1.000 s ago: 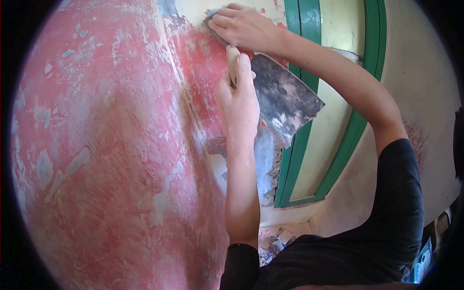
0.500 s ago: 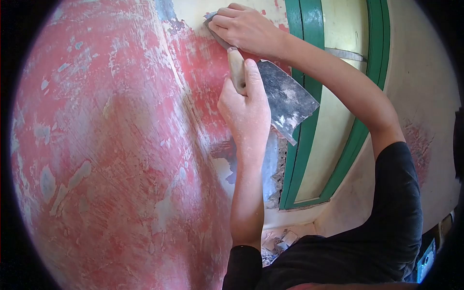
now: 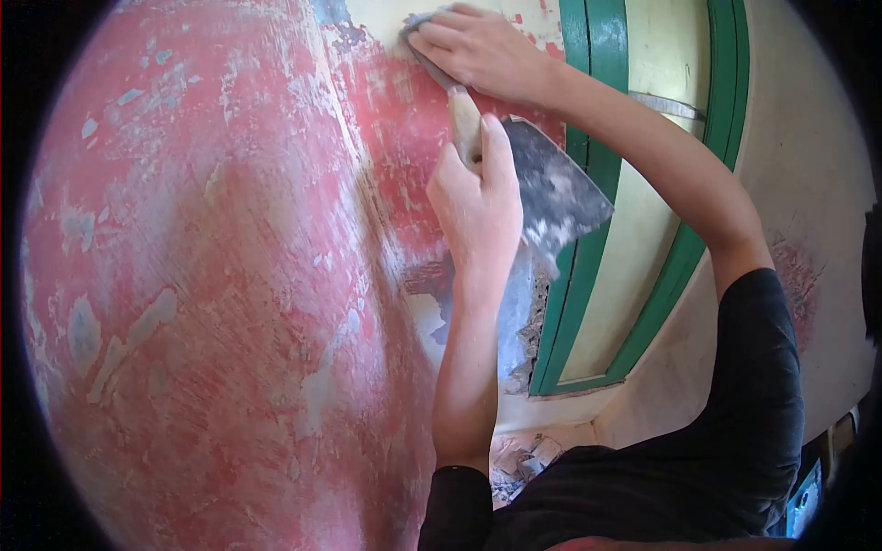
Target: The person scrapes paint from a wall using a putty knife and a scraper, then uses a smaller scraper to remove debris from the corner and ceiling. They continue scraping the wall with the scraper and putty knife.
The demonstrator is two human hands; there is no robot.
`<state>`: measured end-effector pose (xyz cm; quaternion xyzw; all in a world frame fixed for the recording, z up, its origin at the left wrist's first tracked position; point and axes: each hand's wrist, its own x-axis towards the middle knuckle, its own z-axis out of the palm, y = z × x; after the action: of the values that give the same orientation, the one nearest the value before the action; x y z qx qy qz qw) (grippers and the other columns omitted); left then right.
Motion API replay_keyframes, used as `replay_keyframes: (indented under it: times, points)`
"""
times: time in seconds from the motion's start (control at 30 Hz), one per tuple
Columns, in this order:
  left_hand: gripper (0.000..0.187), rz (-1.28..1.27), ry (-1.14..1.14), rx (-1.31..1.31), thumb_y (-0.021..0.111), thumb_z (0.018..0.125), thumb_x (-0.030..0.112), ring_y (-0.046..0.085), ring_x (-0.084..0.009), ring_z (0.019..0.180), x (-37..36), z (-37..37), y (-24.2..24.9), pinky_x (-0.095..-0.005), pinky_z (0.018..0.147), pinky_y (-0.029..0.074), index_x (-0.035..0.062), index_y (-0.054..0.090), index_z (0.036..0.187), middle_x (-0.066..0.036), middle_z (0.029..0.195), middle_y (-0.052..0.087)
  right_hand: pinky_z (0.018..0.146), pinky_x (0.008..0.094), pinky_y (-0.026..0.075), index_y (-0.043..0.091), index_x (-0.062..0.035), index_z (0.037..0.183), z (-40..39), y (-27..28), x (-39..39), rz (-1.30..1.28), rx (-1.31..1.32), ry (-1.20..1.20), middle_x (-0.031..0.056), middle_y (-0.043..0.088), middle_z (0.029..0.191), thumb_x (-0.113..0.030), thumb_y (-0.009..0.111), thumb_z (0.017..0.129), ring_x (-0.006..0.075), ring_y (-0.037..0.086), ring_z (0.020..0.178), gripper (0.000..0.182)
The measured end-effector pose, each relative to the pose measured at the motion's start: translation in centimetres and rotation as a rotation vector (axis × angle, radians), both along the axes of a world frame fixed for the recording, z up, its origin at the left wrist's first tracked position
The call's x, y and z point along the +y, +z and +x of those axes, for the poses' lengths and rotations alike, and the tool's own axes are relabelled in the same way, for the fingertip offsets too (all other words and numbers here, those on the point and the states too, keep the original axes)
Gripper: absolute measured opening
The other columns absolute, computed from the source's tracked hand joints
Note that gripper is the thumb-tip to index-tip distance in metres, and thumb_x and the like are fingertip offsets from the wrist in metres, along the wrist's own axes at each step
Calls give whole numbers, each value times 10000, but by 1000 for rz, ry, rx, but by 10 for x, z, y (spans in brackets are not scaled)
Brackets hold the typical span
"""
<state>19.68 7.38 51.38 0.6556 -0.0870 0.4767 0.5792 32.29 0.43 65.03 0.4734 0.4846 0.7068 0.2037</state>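
Note:
My left hand [image 3: 478, 197] is closed around the pale handle of a scraper [image 3: 466, 127], its thumb pointing up the wall. The scraper's narrow metal end runs up to my right hand [image 3: 482, 50], whose bent fingers press on the grey blade against the wall. A wide dark blade [image 3: 556, 179] with white smears sticks out to the right from behind my left hand; the part behind the hand is hidden. Beneath both hands the wall [image 3: 400, 119] shows red paint with pale scraped streaks.
A green door or window frame [image 3: 602, 184] with pale yellow panels stands right of my hands. Broken plaster [image 3: 535, 321] edges its lower left side. Rubble [image 3: 524, 459] lies below. A large red, patchy wall [image 3: 211, 275] fills the left.
Both hands sit slightly farther right in the picture, as the view has shifted a little. The wide dark blade is now blurred by motion. Both grips are unchanged.

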Motion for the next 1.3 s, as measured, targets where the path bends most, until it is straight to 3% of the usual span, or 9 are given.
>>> replay_keyframes:
  times: [0.13, 0.2, 0.33, 0.57, 0.67, 0.73, 0.77, 1.17, 1.3]
  points:
    - [514, -50, -53, -12, 595, 1019, 350, 700, -355, 748, -4, -3, 5, -466, 678, 509, -147, 626, 891, -258, 750, 661, 812, 301, 511, 667, -55, 900, 2, -4, 0, 41, 34, 26, 23, 590, 888, -167, 627, 791, 163, 633, 943, 161]
    - [513, -34, -44, -143, 594, 1017, 353, 693, -346, 734, -4, 2, 0, -470, 680, 507, -142, 628, 889, -249, 752, 662, 813, 302, 512, 667, -53, 900, 3, -5, -2, 7, -5, 4, 24, 593, 891, -164, 628, 791, 162, 634, 947, 160]
    - [495, -22, 17, -2, 587, 1024, 330, 695, -338, 734, 0, 0, 7, -464, 678, 504, -158, 641, 959, -242, 760, 672, 811, 306, 515, 666, -49, 899, 0, -2, 5, 46, 52, 13, 26, 598, 895, -154, 634, 788, 163, 637, 958, 156]
    - [532, -11, 24, -73, 587, 1018, 371, 689, -355, 725, 8, 7, -1, -462, 673, 505, -145, 642, 899, -243, 757, 672, 815, 314, 518, 661, -43, 868, 7, -2, 11, -5, -56, 36, 28, 604, 892, -151, 627, 786, 175, 638, 938, 140]
    - [551, 14, 151, -57, 585, 1016, 394, 689, -344, 724, 23, 12, 6, -453, 676, 503, -149, 654, 952, -235, 757, 677, 823, 316, 519, 658, -40, 829, -4, 5, 24, 7, 101, 49, 35, 606, 890, -150, 629, 780, 178, 634, 913, 124]
    - [556, -53, 17, -76, 594, 1009, 406, 699, -347, 743, 31, -6, 15, -456, 687, 505, -143, 659, 958, -247, 768, 683, 830, 318, 519, 659, -39, 805, -10, 6, 28, -10, 108, -1, 41, 607, 889, -151, 630, 779, 179, 629, 905, 119]
    - [551, -24, 21, 45, 602, 1007, 408, 707, -359, 763, 31, -20, 17, -465, 691, 505, -134, 658, 921, -259, 782, 687, 830, 318, 519, 659, -39, 805, -11, 4, 28, -12, 105, 5, 41, 607, 889, -151, 630, 779, 179, 629, 905, 119]
    - [527, -8, 30, -166, 609, 1005, 365, 713, -395, 787, 27, 0, 4, -478, 691, 517, -147, 650, 890, -291, 809, 687, 864, 314, 520, 680, -17, 913, -1, -10, 24, 47, 98, 64, 41, 623, 944, -150, 627, 802, 177, 636, 954, 181]
    - [526, -43, 41, -82, 609, 1005, 372, 699, -386, 748, 19, -4, 1, -477, 684, 512, -138, 651, 881, -274, 793, 685, 858, 314, 525, 678, -21, 902, 0, -10, 19, 5, 60, 2, 38, 632, 941, -147, 625, 808, 175, 636, 951, 166]
